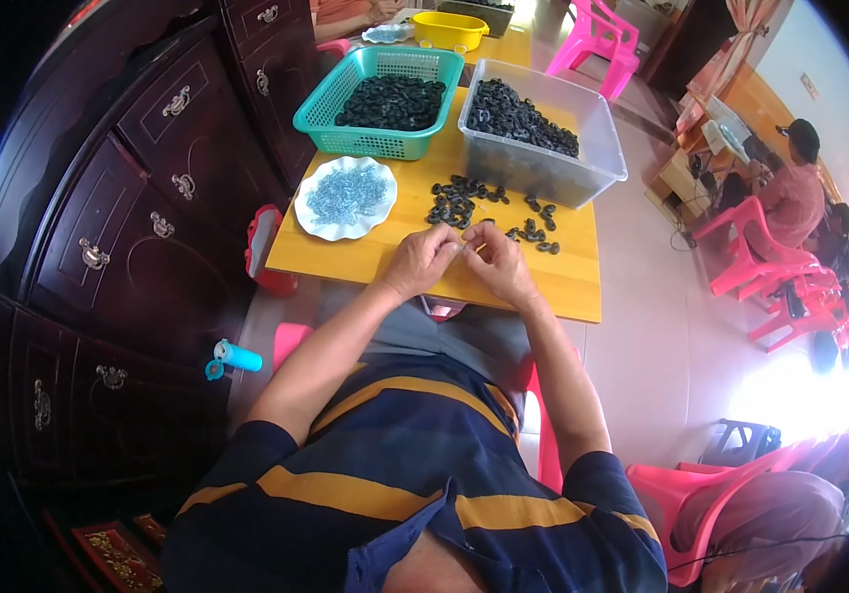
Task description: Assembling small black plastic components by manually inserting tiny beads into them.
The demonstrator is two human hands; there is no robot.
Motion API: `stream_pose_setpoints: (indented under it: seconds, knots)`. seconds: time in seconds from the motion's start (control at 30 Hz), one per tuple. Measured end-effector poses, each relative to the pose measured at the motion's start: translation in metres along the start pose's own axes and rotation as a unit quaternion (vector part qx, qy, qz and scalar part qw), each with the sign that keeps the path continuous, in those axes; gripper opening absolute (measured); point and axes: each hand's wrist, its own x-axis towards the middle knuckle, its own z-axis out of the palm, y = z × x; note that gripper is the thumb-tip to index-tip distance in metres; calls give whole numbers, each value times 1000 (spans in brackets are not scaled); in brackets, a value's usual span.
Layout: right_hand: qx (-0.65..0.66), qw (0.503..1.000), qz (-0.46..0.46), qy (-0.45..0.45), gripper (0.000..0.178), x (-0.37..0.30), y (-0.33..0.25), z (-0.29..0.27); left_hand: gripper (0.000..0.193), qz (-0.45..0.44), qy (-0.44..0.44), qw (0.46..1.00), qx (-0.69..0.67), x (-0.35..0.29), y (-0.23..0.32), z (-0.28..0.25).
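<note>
Our left grip (423,263) and right grip (500,267) are pinched narrow, contents unclear to us; loose black pieces (456,206) lie just beyond, others nearer the right.

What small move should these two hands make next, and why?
Perhaps finish the fingertip work between the bare left hand and bare right hand before reaching for the loose small black pieces: the hands nearly meet over the yellow wooden table, anything between them is too small to identify, and those pieces lie just beyond.
</note>
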Motion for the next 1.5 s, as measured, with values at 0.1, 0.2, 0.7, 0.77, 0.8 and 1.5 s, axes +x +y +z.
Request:
stream_pose_setpoints:
  seconds: [0.1, 0.2, 0.7, 0.77, 0.8, 1.5]
  knots:
    - [-16, 1000, -10, 12, 19, 0, 0, 0, 21, 16, 1, 1000, 22, -1, -4, 0]
    - [-38, 999, -9, 0, 16, 1, 3, -1, 23, 17, 5, 1000, 24, -1, -9, 2]
    - [-68, 996, -41, 49, 12, -1, 0, 2, 33, -87, -14, 987, -134, 0, -12, -3]
    - [-115, 990, -64, 55, 13, -1, 7, 3, 34, -89, -17, 987, -133, 1, -13, -2]
    - [-160, 981, -88, 60, 14, -1, 11, 2, 33, -86, -18, 987, -133, 1, -12, -2]
    - [129, 985, 116, -7, 28, -1, 3, 1, 18, -44, -17, 995, -94, -1, -6, -2]
